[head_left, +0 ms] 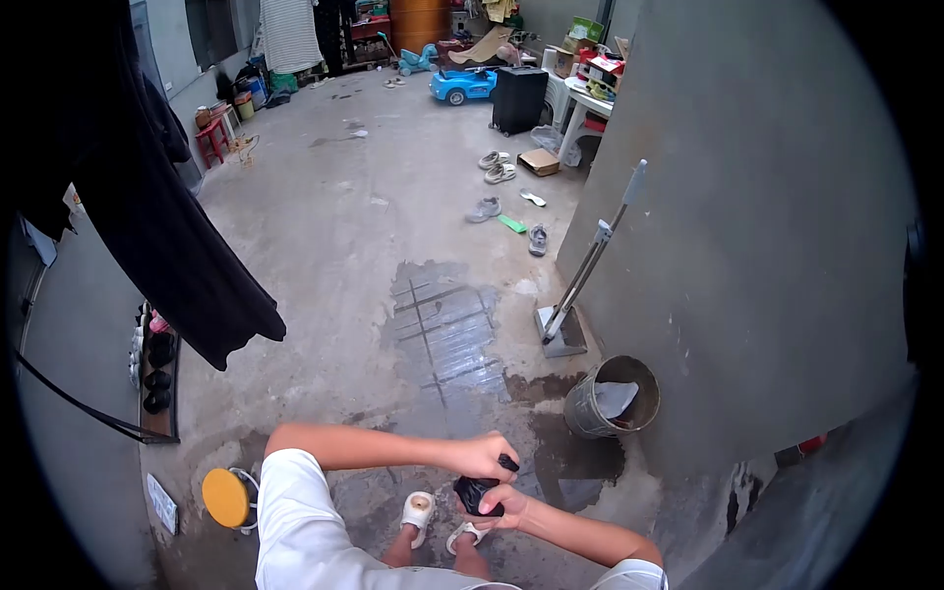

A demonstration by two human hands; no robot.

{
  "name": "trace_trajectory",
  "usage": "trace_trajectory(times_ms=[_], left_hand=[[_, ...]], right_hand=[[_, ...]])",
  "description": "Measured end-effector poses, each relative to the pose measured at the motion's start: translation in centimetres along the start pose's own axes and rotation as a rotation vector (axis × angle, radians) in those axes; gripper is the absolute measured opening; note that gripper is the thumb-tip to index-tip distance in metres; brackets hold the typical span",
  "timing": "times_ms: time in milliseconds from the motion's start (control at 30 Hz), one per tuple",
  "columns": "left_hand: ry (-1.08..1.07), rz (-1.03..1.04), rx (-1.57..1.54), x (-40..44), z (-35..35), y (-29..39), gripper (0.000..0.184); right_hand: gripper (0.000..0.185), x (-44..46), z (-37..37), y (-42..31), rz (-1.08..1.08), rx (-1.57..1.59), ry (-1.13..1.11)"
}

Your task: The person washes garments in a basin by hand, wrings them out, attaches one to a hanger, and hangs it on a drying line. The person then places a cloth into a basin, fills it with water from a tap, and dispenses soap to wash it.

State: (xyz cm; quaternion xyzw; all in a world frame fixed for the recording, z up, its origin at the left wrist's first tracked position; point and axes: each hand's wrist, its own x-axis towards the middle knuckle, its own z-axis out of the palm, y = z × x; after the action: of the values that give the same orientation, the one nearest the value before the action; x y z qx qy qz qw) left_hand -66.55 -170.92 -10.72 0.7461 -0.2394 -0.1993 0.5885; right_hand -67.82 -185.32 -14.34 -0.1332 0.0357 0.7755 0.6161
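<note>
My left hand is curled in a fist round the upper part of a black bag, and a dark tip pokes out past my knuckles on the 2 o'clock side. My right hand grips the bag's body from below, at about 5 o'clock from my left, thumb laid across the near side. Neither hand is nearer: the bag sits between them, touching both. Its long axis seems to run from 8 o'clock, where the bulk bulges, up to 2 o'clock at the tip, so my left fist governs the narrow end and my right the fuller one. What is inside I cannot tell.

Beneath the bag, a pale slipper shows at 8 o'clock. Farther out, a bucket leans open at 2 o'clock with a pale scrap in it, a long-handled dustpan stands by the wall at 1 o'clock, and a yellow-topped stool waits well off at 9 o'clock.
</note>
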Motion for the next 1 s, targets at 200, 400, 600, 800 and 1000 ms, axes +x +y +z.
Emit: trace_trajectory(times_ms=[200,400,600,800,1000], left_hand=[[0.692,-0.1,0.405,4.3,-0.2,-5.1,0.03],[0.885,-0.373,-0.888,3.3,2.3,1.3,0.035],[1.164,-0.053,-1.031,2.5,-0.7,5.4,0.036],[0.959,0.434,-1.121,2.1,-6.6,6.9,0.043],[1.221,0.042,-0.129,-0.8,-18.8,0.2,0.031]], right_hand=[[0.031,-2.7,-1.4,-8.3,-0.228,-1.984,1.166],[0.06,-7.7,4.6,-8.7,-0.681,-2.204,1.134],[0.091,-7.4,8.5,-10.9,-0.806,-0.808,0.554],[0.053,-0.5,7.5,-14.5,-0.784,-0.324,0.174],[0.046,5.8,7.6,-21.9,-0.832,-0.551,0.489]])
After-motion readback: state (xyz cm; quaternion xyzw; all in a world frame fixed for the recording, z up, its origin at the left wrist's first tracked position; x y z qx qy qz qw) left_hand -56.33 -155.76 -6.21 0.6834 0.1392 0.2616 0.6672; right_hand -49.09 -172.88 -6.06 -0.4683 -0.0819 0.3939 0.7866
